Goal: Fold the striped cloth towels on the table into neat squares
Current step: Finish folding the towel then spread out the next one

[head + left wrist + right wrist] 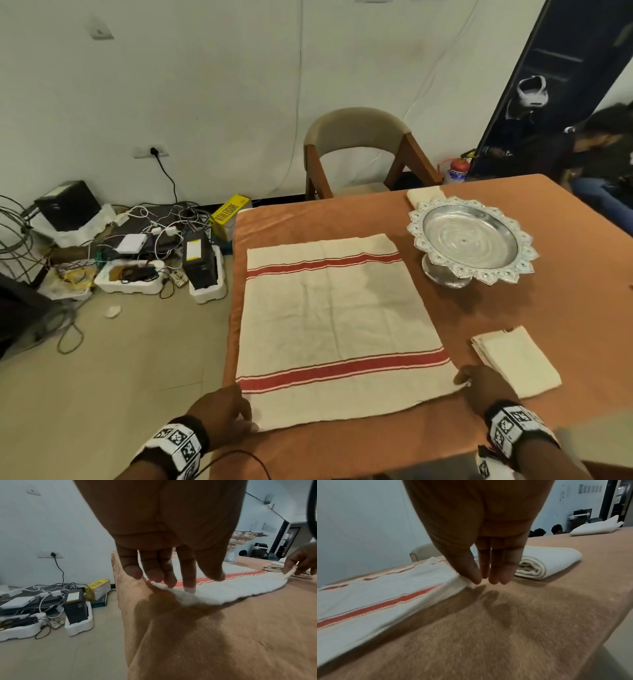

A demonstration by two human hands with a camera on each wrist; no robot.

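A cream towel with two red stripes (335,318) lies spread flat on the brown-covered table (565,308). My left hand (245,419) is at its near left corner. In the left wrist view its straight fingertips (188,588) touch the towel's edge (223,592), with the thumb just above the cloth. My right hand (462,381) is at the near right corner. The right wrist view shows thumb and fingers (476,580) pinching that corner (469,584), slightly raised. A folded cream towel (517,363) lies just right of my right hand.
A silver pedestal tray (471,240) stands at the back right, with another folded cloth (424,195) behind it. A chair (359,150) is at the table's far side. Boxes and cables (137,246) clutter the floor to the left. A person (603,144) sits at far right.
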